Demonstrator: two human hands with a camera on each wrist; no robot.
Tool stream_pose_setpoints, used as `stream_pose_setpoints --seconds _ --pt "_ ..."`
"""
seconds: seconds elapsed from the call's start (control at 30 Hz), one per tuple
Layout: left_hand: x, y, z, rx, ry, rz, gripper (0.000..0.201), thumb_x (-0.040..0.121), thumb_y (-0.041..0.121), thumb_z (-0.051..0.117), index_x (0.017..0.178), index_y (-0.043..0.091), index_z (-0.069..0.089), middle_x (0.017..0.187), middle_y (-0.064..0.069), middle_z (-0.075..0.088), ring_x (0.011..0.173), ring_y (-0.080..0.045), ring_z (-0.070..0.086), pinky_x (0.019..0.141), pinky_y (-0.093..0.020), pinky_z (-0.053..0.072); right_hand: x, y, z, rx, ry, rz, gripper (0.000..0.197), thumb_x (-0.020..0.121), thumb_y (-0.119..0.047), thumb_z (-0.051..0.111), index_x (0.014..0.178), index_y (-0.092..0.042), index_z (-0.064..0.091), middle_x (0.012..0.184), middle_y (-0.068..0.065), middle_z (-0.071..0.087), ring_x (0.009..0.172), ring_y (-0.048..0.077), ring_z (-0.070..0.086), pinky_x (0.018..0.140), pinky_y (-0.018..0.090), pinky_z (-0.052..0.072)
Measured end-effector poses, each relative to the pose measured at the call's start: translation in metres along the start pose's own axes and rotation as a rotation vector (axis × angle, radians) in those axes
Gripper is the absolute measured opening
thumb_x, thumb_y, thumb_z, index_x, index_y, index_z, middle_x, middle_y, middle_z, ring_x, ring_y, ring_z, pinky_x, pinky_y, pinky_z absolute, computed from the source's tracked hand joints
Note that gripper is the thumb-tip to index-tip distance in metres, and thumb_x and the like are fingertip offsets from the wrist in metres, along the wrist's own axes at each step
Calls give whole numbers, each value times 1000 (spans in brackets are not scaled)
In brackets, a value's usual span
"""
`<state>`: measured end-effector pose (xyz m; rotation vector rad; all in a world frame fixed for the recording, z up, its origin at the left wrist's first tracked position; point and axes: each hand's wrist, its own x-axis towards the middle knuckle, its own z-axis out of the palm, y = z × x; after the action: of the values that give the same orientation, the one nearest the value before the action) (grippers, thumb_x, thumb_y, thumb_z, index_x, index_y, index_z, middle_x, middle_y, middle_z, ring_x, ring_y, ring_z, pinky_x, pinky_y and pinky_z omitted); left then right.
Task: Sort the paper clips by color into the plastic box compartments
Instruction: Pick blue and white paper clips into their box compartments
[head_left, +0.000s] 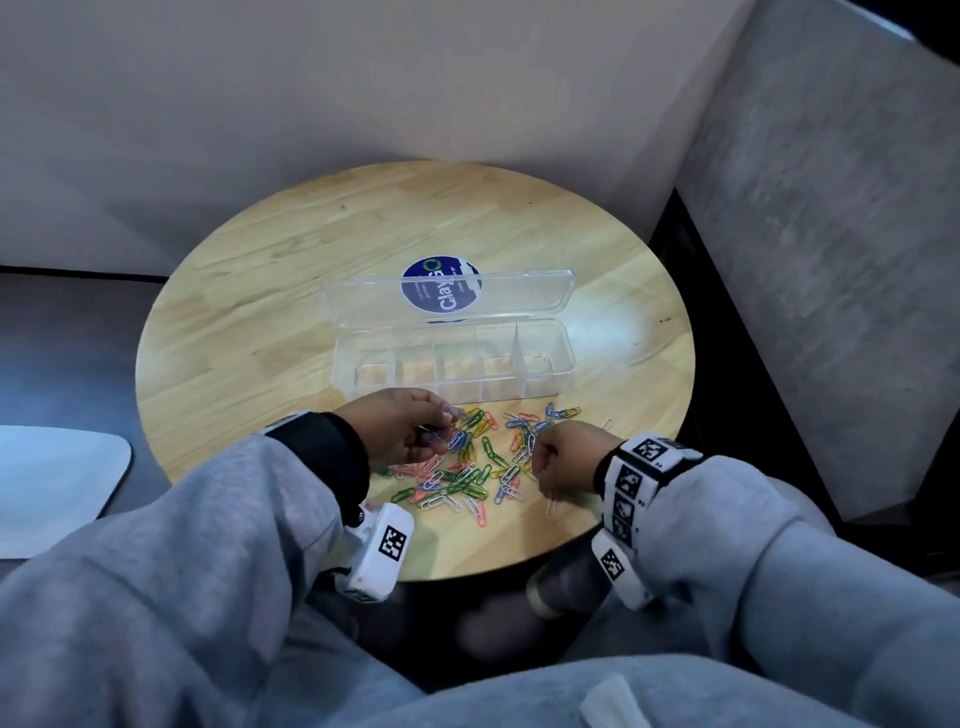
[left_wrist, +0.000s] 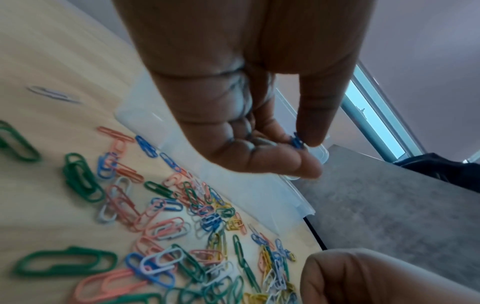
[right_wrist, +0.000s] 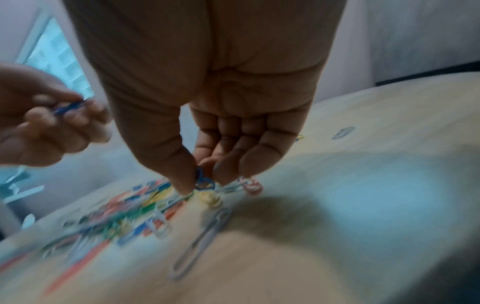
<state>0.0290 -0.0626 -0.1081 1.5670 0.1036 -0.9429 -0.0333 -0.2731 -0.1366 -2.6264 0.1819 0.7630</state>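
A heap of coloured paper clips (head_left: 470, 457) lies on the round wooden table (head_left: 260, 291), just in front of the clear plastic box (head_left: 454, 364), whose lid stands open and whose compartments look bare. My left hand (head_left: 410, 431) hovers over the heap's left side and pinches a blue clip (left_wrist: 296, 142) between thumb and fingertips. My right hand (head_left: 563, 457) reaches down at the heap's right side and pinches another blue clip (right_wrist: 203, 182) between thumb and forefinger, just above the pile (right_wrist: 145, 207).
A round blue sticker (head_left: 441, 283) shows through the open lid. A lone pale clip (head_left: 551, 506) lies near the table's front edge. Walls close in behind and to the right. A white board (head_left: 57, 483) sits low on the left.
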Motion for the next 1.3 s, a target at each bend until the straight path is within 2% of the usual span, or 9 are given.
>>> stream_pose_setpoints --seconds 0.2,0.37,0.47,0.57,0.7,0.8,1.03,1.13,1.3 --pt "0 1 9 -27 40 -24 18 93 4 45 80 12 54 63 -5 51 42 -8 50 40 -14 40 -3 22 -22 861 -151 145 19 88 7 53 78 -4 65 66 10 53 54 15 51 61 25 52" --pt "7 -2 20 387 24 -31 19 90 22 58 74 15 53 57 -1 45 45 -10 37 44 -19 28 -8 33 -32 1364 -111 251 26 94 7 36 77 -1 55 71 11 52 51 14 63 54 23 57" --pt "12 -9 28 656 -12 -20 22 85 32 65 69 19 57 63 -1 54 51 -14 47 53 -23 37 -7 36 -30 1463 -54 303 25 93 4 36 75 -2 52 70 11 50 44 15 63 43 19 53" --pt "14 -14 39 913 18 43 14 77 33 72 83 20 68 77 6 65 75 -13 59 69 -23 45 -4 34 -28 1278 -76 299 23 90 1 36 74 -7 51 69 7 46 49 13 51 41 18 44" --pt "17 -20 58 1209 37 65 10 75 27 71 84 26 65 79 10 59 79 -10 54 53 -17 35 -3 25 -24 569 -58 137 13 87 -8 53 75 -13 54 67 0 49 57 11 44 50 19 37" --pt "25 -22 68 1323 21 54 11 76 25 67 85 21 67 88 2 68 85 -16 62 64 -22 45 -2 15 -20 172 15 46 18 81 -11 63 68 -23 56 65 -12 51 61 5 46 51 19 33" --pt "37 -28 78 1381 47 61 12 76 20 62 87 17 66 87 -2 70 84 -21 66 66 -27 47 2 9 -16 -11 -23 79 34 80 -1 53 96 -27 66 125 -3 57 92 18 58 62 21 40" --pt "43 -27 75 1343 71 52 13 77 17 60 87 18 68 91 -3 70 85 -21 65 72 -29 52 3 5 -17 -77 8 39 31 85 -3 49 107 -20 65 123 2 60 104 21 58 70 21 38" --pt "43 -27 64 1308 97 20 15 75 17 63 88 15 70 92 -5 71 85 -22 65 67 -26 48 7 4 -13 -121 36 8 18 84 -8 53 97 -18 62 109 2 64 84 18 49 68 23 36"
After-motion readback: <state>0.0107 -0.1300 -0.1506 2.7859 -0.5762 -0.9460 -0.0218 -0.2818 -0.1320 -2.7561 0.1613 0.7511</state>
